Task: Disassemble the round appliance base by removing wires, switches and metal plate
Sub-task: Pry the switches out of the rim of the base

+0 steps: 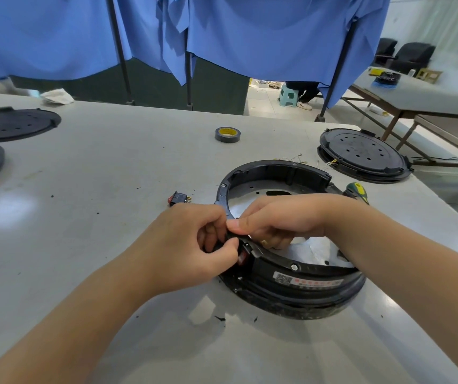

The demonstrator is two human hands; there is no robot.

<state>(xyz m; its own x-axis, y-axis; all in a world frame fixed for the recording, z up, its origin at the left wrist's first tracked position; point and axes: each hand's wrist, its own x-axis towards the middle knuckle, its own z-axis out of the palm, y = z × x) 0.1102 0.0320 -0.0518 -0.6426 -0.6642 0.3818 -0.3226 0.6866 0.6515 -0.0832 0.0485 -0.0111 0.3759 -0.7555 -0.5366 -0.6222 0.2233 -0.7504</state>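
Round appliance base (291, 286) sitting on the bench (111, 176) close in front, partly stripped. At the near-left rim of the base, both hands working one spot: left hand (191, 245) curled shut from outside, fingers pinched on a red rocker switch (243, 256) still seated in its slot; right hand (280, 217) reaching over the rim from inside, thumb pressed down on the edge above that switch, other fingers curled behind it, what they hold hidden. Inside the ring, metal plate (252, 189) still in place. No wires plainly visible in the base from here. Just left of the base, beyond the left hand, a loose switch (178, 198) lying free, so by the look of it one switch out, a second under way, plate left to do. Just right of the base, a screwdriver handle (356, 192). Beyond the base, a tape roll (228, 134); far right of the base, another black unit (363, 155).
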